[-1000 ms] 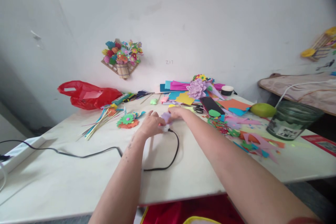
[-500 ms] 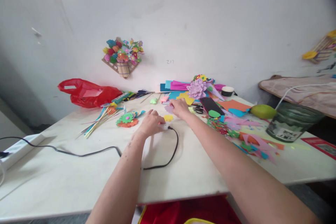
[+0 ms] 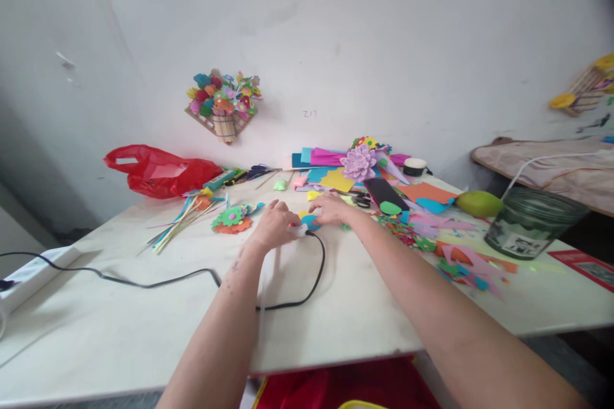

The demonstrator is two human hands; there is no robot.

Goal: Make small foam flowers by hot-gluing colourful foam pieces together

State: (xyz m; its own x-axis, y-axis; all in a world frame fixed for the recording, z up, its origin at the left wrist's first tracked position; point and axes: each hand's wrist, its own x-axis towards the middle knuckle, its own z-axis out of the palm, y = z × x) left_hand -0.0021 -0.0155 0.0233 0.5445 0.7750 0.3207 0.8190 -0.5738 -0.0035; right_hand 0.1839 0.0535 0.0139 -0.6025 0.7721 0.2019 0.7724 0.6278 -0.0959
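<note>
My left hand (image 3: 275, 225) is wrapped round a white glue gun (image 3: 301, 230), whose black cord leaves its near end. Most of the gun's body is hidden by the fingers. A blue foam piece (image 3: 311, 222) is pinched at the fingertips of my right hand (image 3: 332, 208), just beside the gun. Partly covered behind the blue piece is a yellow foam piece (image 3: 302, 213). Another small yellow piece (image 3: 314, 195) lies beyond my right fingers. Left of my left hand rest green and orange foam flower shapes (image 3: 233, 220).
Foam sheets, scissors (image 3: 362, 200), a black phone (image 3: 384, 192) and scraps (image 3: 460, 255) cover the right side. A glass jar (image 3: 532, 223) stands at far right. A red bag (image 3: 163, 172), thin sticks (image 3: 175, 230) and a white power strip (image 3: 36, 278) lie left. The black cord (image 3: 144, 282) crosses the table.
My right hand has moved slightly nearer and to the right. A light purple piece was at its fingers; now a blue one is there. My left hand has stayed in place.
</note>
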